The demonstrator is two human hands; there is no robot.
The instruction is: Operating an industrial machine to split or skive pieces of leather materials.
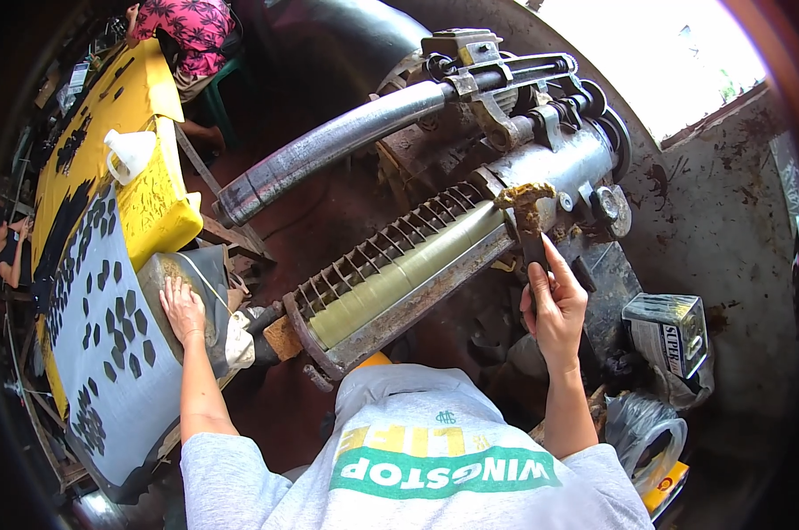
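My left hand lies flat, fingers stretched, on a dark grey rounded, padded-looking piece at the table's near corner. Beside it, a pale rag is wrapped round the end of a dark shaft. My right hand is closed round the dark handle of a T-shaped tool with a crusted brown head. This head is over the upper end of a long metal machine trough. Inside the trough lies a yellowish-green roller, with a row of curved metal ribs along its far side.
A shiny metal cylinder and pulleys extend beyond the trough. At left, a table with yellow cover carries a white jug and a grey sheet with dark cut pieces. A metal can stands at right. Two people are at far left.
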